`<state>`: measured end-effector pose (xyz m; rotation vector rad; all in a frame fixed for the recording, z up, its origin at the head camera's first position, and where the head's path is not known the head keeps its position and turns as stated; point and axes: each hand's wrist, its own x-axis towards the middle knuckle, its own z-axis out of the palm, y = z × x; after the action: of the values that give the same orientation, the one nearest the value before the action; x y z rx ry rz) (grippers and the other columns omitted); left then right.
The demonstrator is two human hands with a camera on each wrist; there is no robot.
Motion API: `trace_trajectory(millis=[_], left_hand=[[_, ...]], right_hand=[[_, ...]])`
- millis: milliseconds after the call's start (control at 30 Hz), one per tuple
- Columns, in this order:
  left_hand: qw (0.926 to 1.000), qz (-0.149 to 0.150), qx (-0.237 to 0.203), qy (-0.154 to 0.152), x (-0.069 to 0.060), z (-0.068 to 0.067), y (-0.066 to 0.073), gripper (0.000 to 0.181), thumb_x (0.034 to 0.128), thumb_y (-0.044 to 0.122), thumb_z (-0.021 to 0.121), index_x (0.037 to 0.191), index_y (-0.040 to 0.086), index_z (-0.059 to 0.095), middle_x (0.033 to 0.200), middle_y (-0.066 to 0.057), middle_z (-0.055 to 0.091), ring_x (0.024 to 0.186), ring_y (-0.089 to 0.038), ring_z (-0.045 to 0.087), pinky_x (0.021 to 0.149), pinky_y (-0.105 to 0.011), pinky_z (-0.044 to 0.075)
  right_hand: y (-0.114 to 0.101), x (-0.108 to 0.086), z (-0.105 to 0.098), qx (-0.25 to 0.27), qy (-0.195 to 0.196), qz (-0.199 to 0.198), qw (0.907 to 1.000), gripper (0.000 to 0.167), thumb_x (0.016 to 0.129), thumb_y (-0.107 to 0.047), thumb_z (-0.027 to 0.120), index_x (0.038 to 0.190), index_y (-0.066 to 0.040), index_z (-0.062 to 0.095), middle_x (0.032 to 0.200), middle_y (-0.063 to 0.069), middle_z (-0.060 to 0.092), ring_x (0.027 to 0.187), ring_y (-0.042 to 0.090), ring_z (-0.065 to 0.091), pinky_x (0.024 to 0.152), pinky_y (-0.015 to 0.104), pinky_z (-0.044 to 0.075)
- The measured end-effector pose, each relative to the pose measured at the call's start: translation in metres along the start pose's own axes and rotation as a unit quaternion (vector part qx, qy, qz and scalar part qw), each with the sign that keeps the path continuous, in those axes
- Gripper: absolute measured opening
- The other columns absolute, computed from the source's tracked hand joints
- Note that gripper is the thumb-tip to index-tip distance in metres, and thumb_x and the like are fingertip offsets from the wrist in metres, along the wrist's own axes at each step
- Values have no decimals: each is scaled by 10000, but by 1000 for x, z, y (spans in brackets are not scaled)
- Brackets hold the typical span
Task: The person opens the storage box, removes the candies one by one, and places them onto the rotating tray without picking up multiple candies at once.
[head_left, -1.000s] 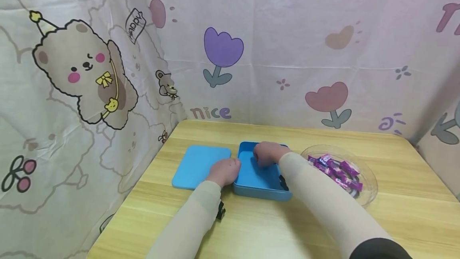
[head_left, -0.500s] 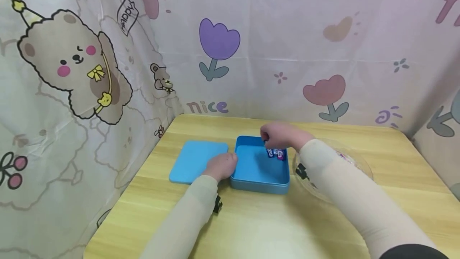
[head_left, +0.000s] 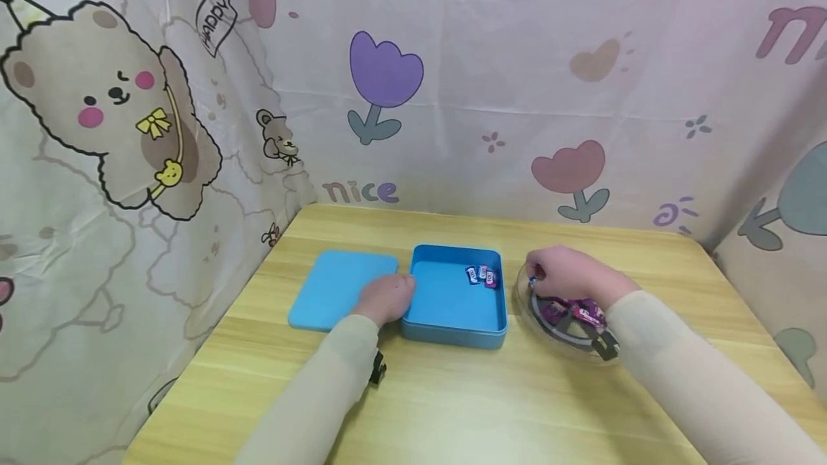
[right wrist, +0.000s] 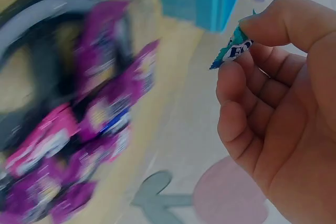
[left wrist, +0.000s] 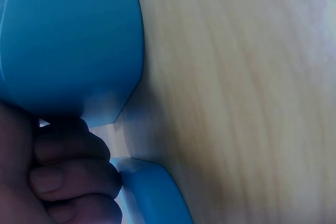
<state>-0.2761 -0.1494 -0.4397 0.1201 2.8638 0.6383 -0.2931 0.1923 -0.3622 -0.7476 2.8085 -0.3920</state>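
At the left rim of the blue box (head_left: 454, 336), my left hand (head_left: 386, 298) grips the side with curled fingers; the left wrist view shows these fingers (left wrist: 73, 179) against the box wall, the thumb mostly hidden. Three small wrapped candies (head_left: 482, 273) lie in the box's back right corner. My right hand (head_left: 565, 273) is over the left part of a clear round dish (head_left: 526, 311). Between thumb and forefinger it pinches a teal wrapped candy (right wrist: 231, 51). Several purple and pink wrapped candies (right wrist: 107, 103) lie in the dish, blurred in the right wrist view.
The flat blue lid (head_left: 336, 289) lies on the wooden table (head_left: 439, 407), left of the box and partly behind my left hand. A printed cloth (head_left: 465, 92) hangs along the table's back and left. My right forearm (head_left: 698, 372) crosses the table's right side.
My right hand has moved from inside the box, up and rightward, to over the dish. The three candies in the box corner are now uncovered. My left hand stays at the box rim.
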Motion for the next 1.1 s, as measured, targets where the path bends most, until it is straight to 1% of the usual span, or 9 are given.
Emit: trace_trajectory(millis=[133,267,367,467,633,733,867,933,1100], left_hand=[[10000,-18,-23,-4,-1,-1,-2,501,1073,369,225,761,125,533,716,-74,472,667,-255,487,631,-373,396],[10000,12,-41,33,-3,0,-3,496,1073,361,229,755,124,527,711,-74,467,663,-253,481,632,-373,393],[9999,-1,-134,65,-5,0,-5,500,1070,362,231,737,125,519,701,-73,471,647,-251,471,626,-369,388],[9997,-52,-228,104,-5,0,-7,509,1059,372,226,717,125,512,693,-71,476,630,-249,461,614,-365,382],[9996,-56,-255,121,-3,2,-8,517,1049,380,219,700,123,500,685,-69,470,615,-246,446,602,-360,373],[9995,-63,-274,109,-2,3,-8,519,1048,383,218,695,126,498,679,-68,467,608,-243,439,596,-358,371],[9993,-71,-351,126,-1,2,-6,525,1051,393,217,699,126,499,681,-70,470,611,-246,445,597,-365,372],[9992,-69,-362,122,0,1,-5,530,1053,398,216,700,125,501,683,-72,475,615,-249,453,600,-368,376],[9995,-72,-310,48,0,1,-3,521,1053,395,217,716,124,506,694,-76,479,621,-250,463,603,-367,387]], right_hand=[[15,-13,7,140,-40,137,9998,149,797,-29,645,888,-136,593,779,-7,546,713,164,523,667,361,445],[26,-25,18,306,-307,289,9986,177,778,-13,648,916,-114,606,799,2,553,671,155,532,642,354,461],[30,-34,27,271,-460,419,9977,190,773,-15,676,921,-120,620,821,-2,564,696,160,542,643,352,471],[33,-41,35,161,-521,559,9970,217,748,3,695,901,-128,614,824,-7,567,739,175,535,646,350,475],[38,-46,45,-203,-429,595,9971,233,719,42,675,796,-145,559,736,-22,532,695,160,505,630,334,437],[37,-49,46,-267,-316,618,9972,243,728,56,675,768,-145,545,714,-19,523,679,165,498,624,337,434],[35,-51,44,-174,-222,744,9968,218,755,43,705,793,-122,569,740,-4,544,695,178,515,642,358,467],[35,-51,45,-149,-209,842,9961,195,769,26,719,821,-111,589,767,1,564,716,183,530,674,381,493],[37,-53,51,-284,-188,924,9951,159,797,-10,731,877,-94,622,833,13,606,766,193,562,759,449,530]])
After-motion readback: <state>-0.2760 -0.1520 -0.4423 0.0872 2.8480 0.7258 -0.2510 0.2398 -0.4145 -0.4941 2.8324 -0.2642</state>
